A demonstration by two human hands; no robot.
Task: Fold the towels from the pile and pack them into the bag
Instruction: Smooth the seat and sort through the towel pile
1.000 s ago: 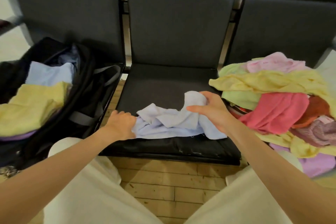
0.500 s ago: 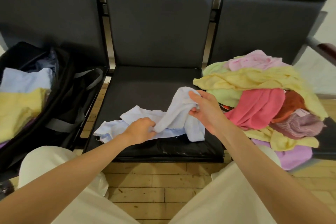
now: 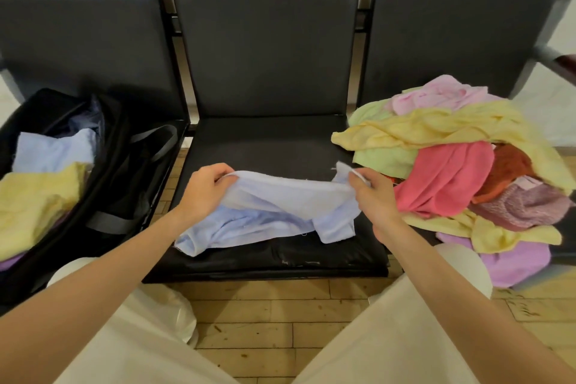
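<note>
The left hand (image 3: pixel 204 193) and right hand (image 3: pixel 372 196) each pinched the upper edge of the light blue towel (image 3: pixel 268 221), which hung crumpled onto the middle seat (image 3: pixel 268 146) near its front edge. The lower folds were bunched, so a fold made now would likely set crooked. Trailing cloth could also slip off the seat's front edge.

Soft, even indoor light, no glare. Wide-angle bending at the edges. Slight blur at far right.

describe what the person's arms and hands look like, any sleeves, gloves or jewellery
Both forearms are bare as far up as the picture shows, with no sleeve in sight. The left hand and right hand wear no gloves, and no ring, watch or bracelet shows on the fingers or wrists. Light cream trousers cover the legs below.
</note>
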